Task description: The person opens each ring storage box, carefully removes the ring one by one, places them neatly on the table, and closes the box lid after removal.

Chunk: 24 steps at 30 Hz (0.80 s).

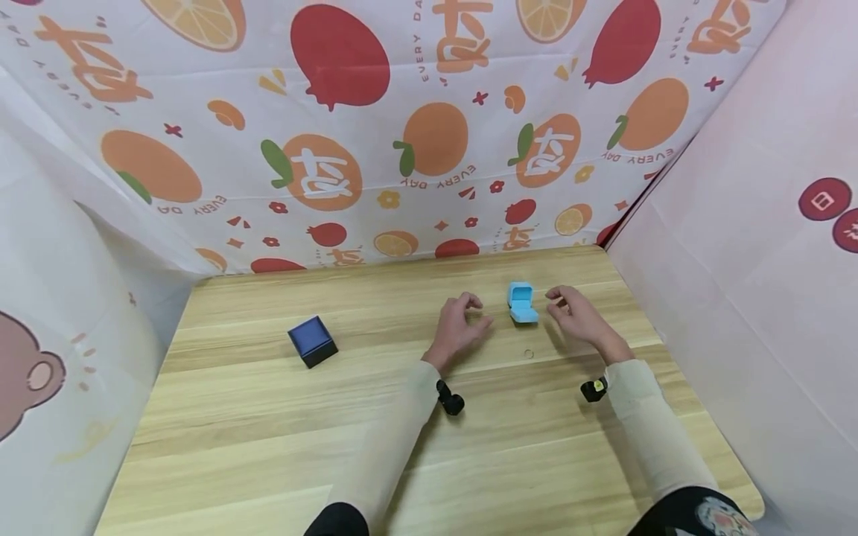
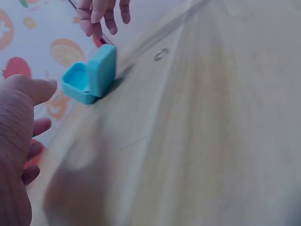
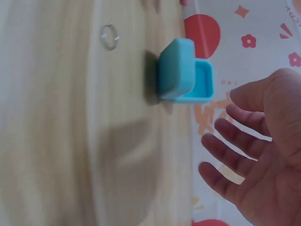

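Note:
A small turquoise ring box (image 1: 522, 303) stands with its lid raised on the wooden table. My left hand (image 1: 459, 327) is to its left, fingers loosely bent, holding nothing. On the other side my right hand (image 1: 577, 317) hovers, relaxed, apart from the box. In the right wrist view the fingers (image 3: 230, 150) of that hand are spread, with the turquoise box (image 3: 181, 75) beyond them. A thin silver ring (image 1: 529, 353) lies on the table nearer to me than the box; the ring (image 2: 161, 54) also shows in the left wrist view.
A dark blue square box (image 1: 313, 341) with a black base sits on the left part of the wooden table (image 1: 255, 447). A fruit-print cloth (image 1: 375, 149) hangs along the back edge, and a pale wall cloth (image 1: 751, 223) borders the right side.

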Motion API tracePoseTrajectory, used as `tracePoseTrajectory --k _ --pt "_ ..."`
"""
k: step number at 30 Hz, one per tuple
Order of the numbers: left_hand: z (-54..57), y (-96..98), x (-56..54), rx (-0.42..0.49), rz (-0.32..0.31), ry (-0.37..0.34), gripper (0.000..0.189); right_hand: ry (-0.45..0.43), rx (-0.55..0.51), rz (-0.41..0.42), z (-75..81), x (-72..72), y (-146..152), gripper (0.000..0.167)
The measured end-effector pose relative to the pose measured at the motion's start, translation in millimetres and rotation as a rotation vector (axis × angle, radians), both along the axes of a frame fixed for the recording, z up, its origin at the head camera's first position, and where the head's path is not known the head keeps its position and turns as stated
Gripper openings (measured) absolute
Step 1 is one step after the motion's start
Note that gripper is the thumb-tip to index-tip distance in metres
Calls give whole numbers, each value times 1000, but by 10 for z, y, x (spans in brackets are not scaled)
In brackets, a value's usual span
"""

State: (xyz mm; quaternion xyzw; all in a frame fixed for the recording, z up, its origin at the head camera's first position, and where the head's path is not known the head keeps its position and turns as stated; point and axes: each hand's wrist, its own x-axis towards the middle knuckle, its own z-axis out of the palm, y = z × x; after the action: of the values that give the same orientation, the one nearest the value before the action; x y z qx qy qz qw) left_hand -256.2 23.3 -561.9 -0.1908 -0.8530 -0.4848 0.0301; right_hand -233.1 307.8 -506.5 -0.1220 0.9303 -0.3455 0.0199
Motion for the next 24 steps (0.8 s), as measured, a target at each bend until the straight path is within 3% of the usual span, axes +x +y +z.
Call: tracePoseTrajectory --k 6,14,18,24 --pt "237 -279 -90 -81 30 101 53 84 13 -10 147 -130 -126 39" --pt "503 -743 -122 -116 82 60 54 141 44 48 342 -291 -413 41" --pt "635 -1011 -96 -149 108 76 56 161 42 84 419 -366 -582 43" --pt "704 -1469 -28 -206 161 96 55 162 71 144 455 -488 -868 43"
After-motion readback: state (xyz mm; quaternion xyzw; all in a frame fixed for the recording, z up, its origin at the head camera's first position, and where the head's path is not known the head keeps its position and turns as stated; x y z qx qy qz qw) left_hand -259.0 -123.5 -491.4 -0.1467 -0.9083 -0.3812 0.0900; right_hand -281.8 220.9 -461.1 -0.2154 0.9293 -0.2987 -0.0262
